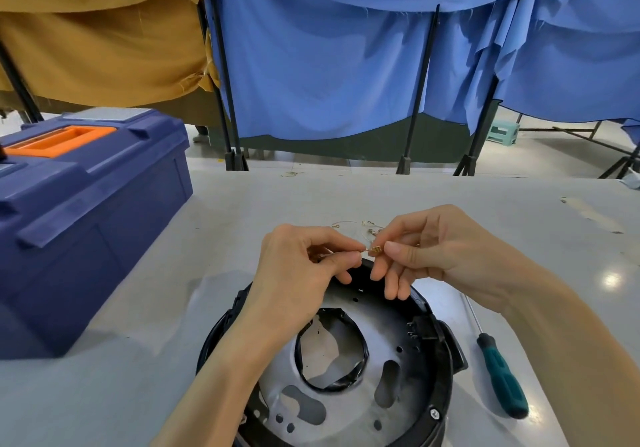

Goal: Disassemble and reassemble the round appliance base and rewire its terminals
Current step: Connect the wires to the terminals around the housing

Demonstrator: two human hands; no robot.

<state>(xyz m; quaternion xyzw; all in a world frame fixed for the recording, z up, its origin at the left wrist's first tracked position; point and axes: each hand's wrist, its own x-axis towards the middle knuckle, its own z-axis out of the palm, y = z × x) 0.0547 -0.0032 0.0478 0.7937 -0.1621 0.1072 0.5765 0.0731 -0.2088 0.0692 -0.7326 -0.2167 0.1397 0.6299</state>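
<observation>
Currently mid-rewiring. Left hand (304,259) and right hand (446,256) meet just above the far rim of the round base (446,380), which sits on the surface (138,377) close to the person.
- Left grip: thumb and forefinger pinch a thin wire (363,251).
- Right grip: thumb and forefinger pinch the small brass terminal (376,249) at that wire's end. The other fingers hang loosely toward the base.

Doing it well, as I judge it:
- Hold the wire close behind the terminal so it cannot buckle.
- Keep wire and terminal in one line, and push straight rather than twist.
- Confirm the right tab before seating. The black connector block (420,328) on the base's right side looks the likely home, but its tabs are too small to read.

Materials:
- Base: a glossy black plastic ring around a dull grey metal plate (377,346). The plate has a large round opening edged in black, plus slots and small holes.
- Terminal: folded brass, boxy.
- More fine wires with ring ends (349,224) lie on the surface just beyond the hands.
- Screwdriver (502,374): teal handle, slim steel shaft, lying right of the base.
- Toolbox (86,221): blue plastic with an orange handle, standing at left.
</observation>
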